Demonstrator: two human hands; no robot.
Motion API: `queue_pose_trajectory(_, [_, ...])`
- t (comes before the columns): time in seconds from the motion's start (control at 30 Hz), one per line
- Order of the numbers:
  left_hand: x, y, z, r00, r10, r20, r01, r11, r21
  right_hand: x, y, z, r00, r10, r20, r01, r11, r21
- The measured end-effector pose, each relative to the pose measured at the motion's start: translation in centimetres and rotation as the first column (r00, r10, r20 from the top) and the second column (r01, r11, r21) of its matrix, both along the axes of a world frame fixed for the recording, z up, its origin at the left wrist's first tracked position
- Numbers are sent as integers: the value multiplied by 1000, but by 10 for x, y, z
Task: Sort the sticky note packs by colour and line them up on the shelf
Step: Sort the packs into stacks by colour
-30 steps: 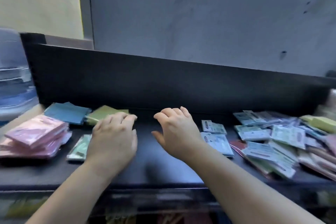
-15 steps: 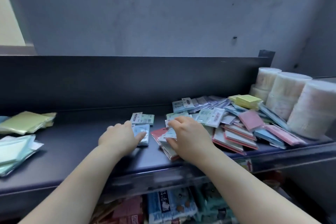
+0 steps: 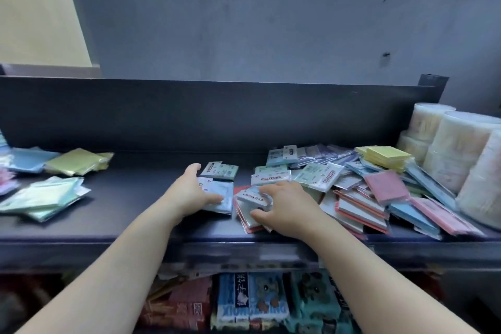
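Loose sticky note packs (image 3: 360, 192) in pink, blue, yellow and green lie heaped on the right of the dark shelf (image 3: 135, 214). My right hand (image 3: 287, 205) grips a white-labelled sticky note pack (image 3: 250, 196) that lies on a red-edged stack at the heap's left end. My left hand (image 3: 193, 190) rests flat on a light blue pack (image 3: 221, 195), fingers straight and thumb spread. On the left lie sorted piles: mint green (image 3: 46, 198), yellow-green (image 3: 78, 161), blue (image 3: 29, 160) and a sliver of pink (image 3: 5, 180).
Tall clear tubs of cotton swabs (image 3: 458, 154) stand at the shelf's right end, against the heap. A dark back panel (image 3: 217, 114) closes the shelf behind. Packaged goods (image 3: 252, 304) fill the lower shelf below the front edge.
The view swung right, from the sorted piles to the mixed heap. Both hands moved onto packs there, and my right hand closed its fingers and thumb round the labelled pack.
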State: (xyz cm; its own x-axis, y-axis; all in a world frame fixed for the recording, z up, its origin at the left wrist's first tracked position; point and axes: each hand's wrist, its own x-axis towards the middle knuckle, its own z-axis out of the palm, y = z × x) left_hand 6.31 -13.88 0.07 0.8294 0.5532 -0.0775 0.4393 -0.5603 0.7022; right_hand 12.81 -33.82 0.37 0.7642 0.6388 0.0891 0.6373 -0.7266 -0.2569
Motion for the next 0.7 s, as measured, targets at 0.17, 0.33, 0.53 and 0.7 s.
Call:
queue_pose_trajectory(0.17, [-13,4,-5,955,182,236,-84,925,-371,0,16,-2,991,-16,134,9,998,57])
queue_pose_trajectory(0.33, [-33,18,-1,844,325,427,-72,858,-509,-2,31,-1,969,-20,245,-84,909,407])
queue_pose_trajectory(0.53, [-69,47,6,744,322,586,-76,912,-404,-26,70,7,975,79,209,-193,769,609])
queue_pose_trajectory(0.7, [-98,85,8,696,328,639,-40,906,-422,-49,113,12,986,94,135,-161,730,665])
